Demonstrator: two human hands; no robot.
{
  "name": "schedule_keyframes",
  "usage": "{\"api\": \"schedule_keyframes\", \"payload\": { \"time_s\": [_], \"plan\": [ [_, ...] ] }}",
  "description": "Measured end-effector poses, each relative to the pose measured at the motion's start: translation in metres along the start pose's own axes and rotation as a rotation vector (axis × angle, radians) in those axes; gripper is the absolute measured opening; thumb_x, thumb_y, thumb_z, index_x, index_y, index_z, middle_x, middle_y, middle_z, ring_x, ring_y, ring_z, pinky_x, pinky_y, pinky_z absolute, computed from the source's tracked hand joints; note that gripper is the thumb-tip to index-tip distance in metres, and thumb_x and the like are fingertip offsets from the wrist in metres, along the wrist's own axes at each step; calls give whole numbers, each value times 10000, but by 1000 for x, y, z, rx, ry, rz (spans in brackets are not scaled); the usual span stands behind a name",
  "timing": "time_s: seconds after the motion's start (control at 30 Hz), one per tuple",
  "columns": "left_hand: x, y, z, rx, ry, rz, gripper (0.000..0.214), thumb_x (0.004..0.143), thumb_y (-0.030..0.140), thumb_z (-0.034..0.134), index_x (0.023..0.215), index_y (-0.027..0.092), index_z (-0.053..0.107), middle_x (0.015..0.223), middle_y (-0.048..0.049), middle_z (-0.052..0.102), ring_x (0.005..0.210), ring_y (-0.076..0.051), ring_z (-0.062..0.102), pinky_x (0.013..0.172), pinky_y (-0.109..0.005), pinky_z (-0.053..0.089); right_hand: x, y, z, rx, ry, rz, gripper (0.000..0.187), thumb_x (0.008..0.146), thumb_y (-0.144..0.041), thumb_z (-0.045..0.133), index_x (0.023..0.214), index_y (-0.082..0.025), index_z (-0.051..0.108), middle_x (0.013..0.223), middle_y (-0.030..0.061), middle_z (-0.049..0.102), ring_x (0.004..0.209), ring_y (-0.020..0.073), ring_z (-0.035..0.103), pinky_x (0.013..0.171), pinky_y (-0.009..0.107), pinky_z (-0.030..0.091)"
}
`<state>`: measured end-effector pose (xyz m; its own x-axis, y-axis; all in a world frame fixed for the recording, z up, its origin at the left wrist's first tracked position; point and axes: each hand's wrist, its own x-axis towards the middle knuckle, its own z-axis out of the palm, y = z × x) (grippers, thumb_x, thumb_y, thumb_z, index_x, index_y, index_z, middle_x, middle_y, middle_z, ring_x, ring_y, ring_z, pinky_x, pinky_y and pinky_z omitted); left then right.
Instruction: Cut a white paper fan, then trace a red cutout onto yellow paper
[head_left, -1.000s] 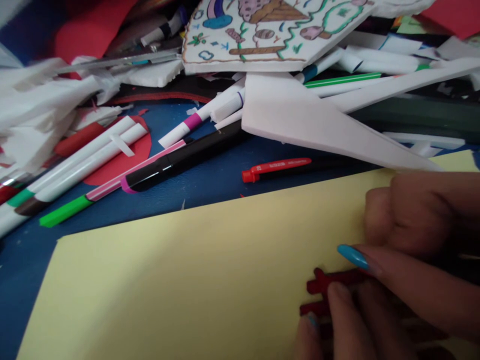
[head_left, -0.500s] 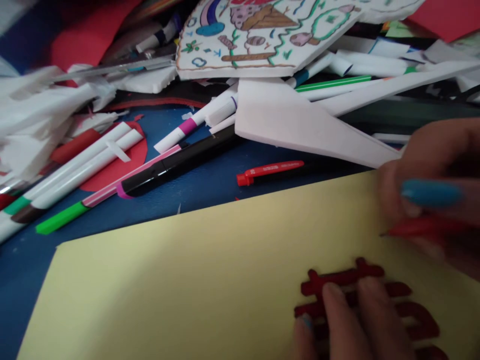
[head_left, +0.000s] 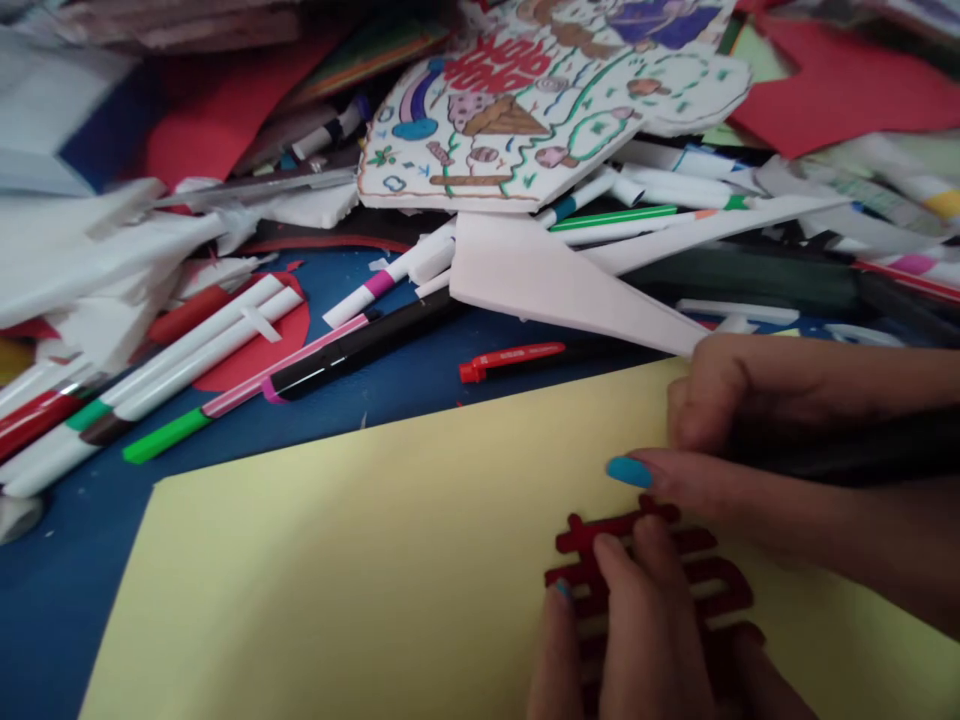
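My left hand (head_left: 637,640) lies with spread fingers on a dark red cut-out character (head_left: 724,585), pressing it against a sheet of yellow paper (head_left: 322,560). The cut-out is partly hidden under the fingers. Just above, my right hand (head_left: 712,440) rests at the right side of the sheet, its fingers curled and the thumb with a blue nail pointing left. The red pen seen in it a moment ago is hidden now; only a dark patch shows between the fingers and the thumb.
Beyond the sheet lie a red-capped pen (head_left: 514,360), a black marker (head_left: 360,345), white markers (head_left: 202,355) and a white foam strip (head_left: 547,275). A colourfully drawn white board (head_left: 480,150) leans on the clutter. White scraps (head_left: 105,250) and red paper (head_left: 847,95) surround it.
The view has shifted, so the sheet and cut-out appear farther left. My right hand has turned, and the red pen tip is out of sight. My left hand still presses the cut-out.
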<state>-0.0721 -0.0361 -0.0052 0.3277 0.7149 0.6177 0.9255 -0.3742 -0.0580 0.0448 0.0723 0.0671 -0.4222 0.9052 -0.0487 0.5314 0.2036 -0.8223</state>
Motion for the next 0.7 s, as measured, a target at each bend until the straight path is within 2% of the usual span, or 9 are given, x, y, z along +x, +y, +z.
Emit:
{"api": "schedule_keyframes", "payload": {
  "time_s": [0.2, 0.37, 0.53, 0.7],
  "plan": [
    [-2, 1, -1, 52, 0, 32, 256, 760, 334, 585, 953, 190, 671, 1156, -33, 628, 1321, -267, 358, 1147, -384, 244, 6, 1, 5, 50, -3, 52, 249, 678, -198, 586, 475, -239, 448, 380, -67, 459, 299, 46, 334, 217, 155, 242],
    [-4, -2, -2, 71, 10, 40, 267, 782, 357, 569, 968, 192, 664, 1158, -36, 631, 1277, -236, 422, 1134, -355, 277, 7, -1, 5, 35, -22, 70, 248, 659, -224, 568, 460, -234, 420, 369, -67, 480, 298, 61, 357, 220, 166, 250],
    [-3, -1, -5, 59, -7, 22, 245, 776, 313, 575, 980, 206, 660, 1164, -25, 631, 1258, -216, 449, 1111, -334, 315, 7, -2, 6, 6, -6, 68, 229, 647, -264, 582, 462, -238, 449, 384, -63, 509, 322, 89, 411, 229, 183, 292],
    [-8, -4, -8, 48, -52, 58, 262, 808, 339, 583, 1045, 236, 632, 1134, -11, 651, 1138, -191, 562, 957, -273, 468, 5, 0, 5, 22, 25, 66, 238, 646, -254, 588, 453, -231, 451, 384, -63, 508, 315, 71, 378, 228, 168, 261]
  ]
}}
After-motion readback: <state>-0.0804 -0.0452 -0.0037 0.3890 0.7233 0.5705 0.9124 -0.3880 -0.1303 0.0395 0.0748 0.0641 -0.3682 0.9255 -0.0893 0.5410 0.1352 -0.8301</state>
